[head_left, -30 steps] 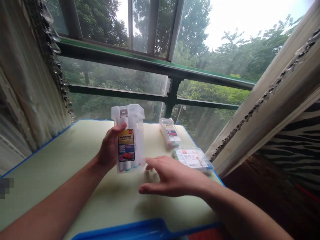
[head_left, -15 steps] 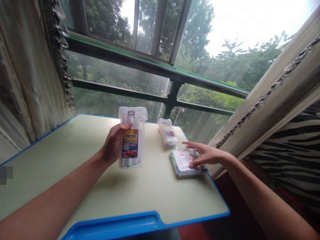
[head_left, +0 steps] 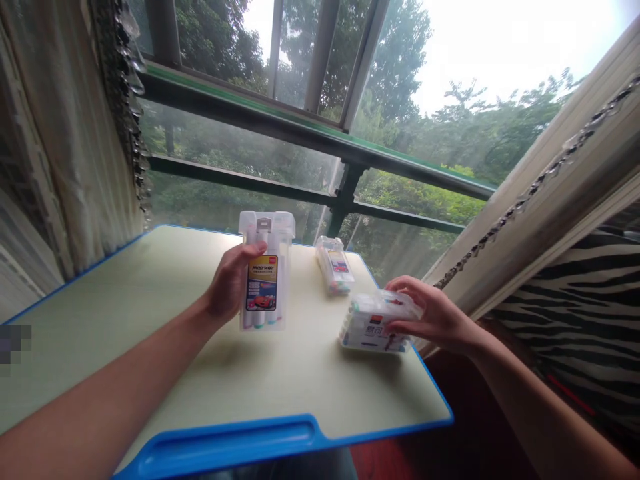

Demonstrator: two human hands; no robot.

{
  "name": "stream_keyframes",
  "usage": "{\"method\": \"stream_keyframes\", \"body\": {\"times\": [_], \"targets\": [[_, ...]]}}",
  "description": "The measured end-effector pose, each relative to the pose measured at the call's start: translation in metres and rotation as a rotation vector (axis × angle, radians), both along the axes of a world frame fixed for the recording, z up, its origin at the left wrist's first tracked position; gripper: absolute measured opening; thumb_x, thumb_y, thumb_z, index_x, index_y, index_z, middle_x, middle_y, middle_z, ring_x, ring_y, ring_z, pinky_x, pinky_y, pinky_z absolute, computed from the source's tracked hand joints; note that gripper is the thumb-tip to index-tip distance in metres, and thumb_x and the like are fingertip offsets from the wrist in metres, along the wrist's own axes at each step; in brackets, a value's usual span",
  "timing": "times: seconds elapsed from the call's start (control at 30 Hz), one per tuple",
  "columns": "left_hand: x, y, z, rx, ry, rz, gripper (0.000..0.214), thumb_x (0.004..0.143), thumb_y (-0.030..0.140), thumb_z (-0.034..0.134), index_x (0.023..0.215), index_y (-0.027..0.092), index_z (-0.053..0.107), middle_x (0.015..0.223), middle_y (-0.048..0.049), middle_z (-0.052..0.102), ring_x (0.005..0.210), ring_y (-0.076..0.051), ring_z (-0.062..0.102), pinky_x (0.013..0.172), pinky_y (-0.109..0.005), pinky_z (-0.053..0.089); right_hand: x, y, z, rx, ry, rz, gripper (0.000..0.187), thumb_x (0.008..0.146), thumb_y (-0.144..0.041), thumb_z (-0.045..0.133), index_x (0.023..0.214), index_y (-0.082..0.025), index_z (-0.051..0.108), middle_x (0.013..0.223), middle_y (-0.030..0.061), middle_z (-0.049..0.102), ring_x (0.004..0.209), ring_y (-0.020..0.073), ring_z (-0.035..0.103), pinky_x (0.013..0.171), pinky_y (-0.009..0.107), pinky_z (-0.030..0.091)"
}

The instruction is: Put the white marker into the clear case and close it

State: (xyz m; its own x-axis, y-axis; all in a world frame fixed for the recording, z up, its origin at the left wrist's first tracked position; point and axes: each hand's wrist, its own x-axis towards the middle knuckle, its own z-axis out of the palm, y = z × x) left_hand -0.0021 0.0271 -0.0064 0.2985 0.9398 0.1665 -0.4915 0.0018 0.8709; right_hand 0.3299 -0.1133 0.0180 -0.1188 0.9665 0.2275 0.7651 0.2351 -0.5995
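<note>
My left hand (head_left: 231, 277) is closed around a clear plastic marker case (head_left: 285, 267), held upright above the table. White markers show through it, and its dark label reads "Marker" over a red car. At the right, my right hand (head_left: 434, 312) grips a wider clear marker box (head_left: 373, 333) by its right end, thumb on the printed front. The box is tilted so its front faces me; I cannot tell whether its lower edge touches the table. Behind it, a second slim marker case (head_left: 334, 267) lies on the table, with coloured ends toward me.
The pale table (head_left: 165, 320) has a blue rim and a blue pen groove (head_left: 225, 443) at its front edge. A window with green rails (head_left: 345, 190) stands behind it. Curtains (head_left: 95, 140) hang at both sides, and a zebra-striped cloth (head_left: 565, 320) is at the right.
My right hand has closed on the wider marker box and tipped it up from lying flat. My left hand holds its case in nearly the same place.
</note>
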Motion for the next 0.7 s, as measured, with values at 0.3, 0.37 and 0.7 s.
{"method": "stream_keyframes", "body": {"times": [0.3, 0.37, 0.7], "targets": [[0.000, 0.000, -0.001, 0.003, 0.002, 0.014, 0.045, 0.067, 0.045, 0.075, 0.097, 0.012, 0.071, 0.072, -0.0051, 0.074, 0.057, -0.022, 0.067, 0.049, -0.030, 0.048, -0.015, -0.019, 0.009, -0.018, -0.180, 0.051, 0.056, 0.071, -0.044, 0.090, 0.118, -0.021, 0.070, 0.094, 0.0061, 0.076, 0.076, 0.0213, 0.067, 0.067, 0.029, 0.050], [0.000, 0.000, -0.001, 0.008, 0.012, 0.013, 0.044, 0.066, 0.045, 0.075, 0.096, 0.012, 0.070, 0.070, -0.0042, 0.073, 0.053, -0.021, 0.065, 0.049, -0.030, 0.048, -0.012, -0.020, 0.009, -0.030, -0.180, 0.040, 0.064, 0.070, -0.048, 0.091, 0.124, -0.021, 0.069, 0.100, 0.0080, 0.077, 0.082, 0.0240, 0.070, 0.071, 0.031, 0.052], [-0.001, -0.002, 0.000, -0.001, 0.036, -0.011, 0.042, 0.069, 0.043, 0.074, 0.097, 0.012, 0.068, 0.066, -0.0013, 0.071, 0.052, -0.019, 0.062, 0.053, -0.029, 0.049, 0.007, -0.023, 0.011, -0.082, -0.173, 0.051, 0.077, 0.075, -0.050, 0.088, 0.140, -0.021, 0.059, 0.105, 0.0062, 0.075, 0.092, 0.0228, 0.069, 0.081, 0.030, 0.054]]}}
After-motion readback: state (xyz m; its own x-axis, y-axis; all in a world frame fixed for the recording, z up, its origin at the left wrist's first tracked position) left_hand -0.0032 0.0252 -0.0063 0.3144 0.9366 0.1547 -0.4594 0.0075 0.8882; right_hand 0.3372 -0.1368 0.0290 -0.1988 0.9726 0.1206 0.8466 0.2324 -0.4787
